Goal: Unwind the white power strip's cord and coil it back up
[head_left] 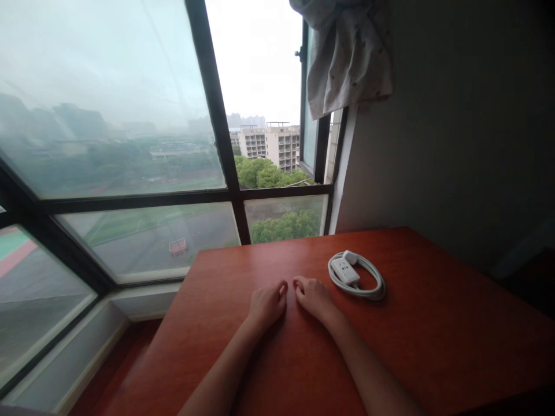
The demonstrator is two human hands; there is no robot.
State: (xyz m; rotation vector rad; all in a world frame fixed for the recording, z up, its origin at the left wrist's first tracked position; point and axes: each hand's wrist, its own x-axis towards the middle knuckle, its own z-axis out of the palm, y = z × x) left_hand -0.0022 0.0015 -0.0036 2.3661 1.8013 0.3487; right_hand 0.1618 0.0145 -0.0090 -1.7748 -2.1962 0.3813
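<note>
The person's left hand (pixel 267 301) and right hand (pixel 314 296) rest on the near-middle part of the table (pixel 234 277), thumb sides facing, with a narrow gap between them. Both are loosely curled, fingers folded in toward the thumbs; nothing shows in either, though the palms are hidden.

To the right of the right hand, near it but not touching, lies a white extension cord (pixel 352 277). Its cable (pixel 368 296) is wound into a neat loop, the socket block (pixel 342 268) sits at the left part of that loop, and the plug (pixel 350 256) lies just beyond the block on the far side.

Judging by how things lie, the handling has not begun: the cord is coiled and untouched, and all the work with it looks still left.

Farther out, past the table's far edge, stands a window (pixel 130 133) with its right part open; a bunched curtain (pixel 347 69) hangs at far right beside a dim wall (pixel 442 144)
</note>
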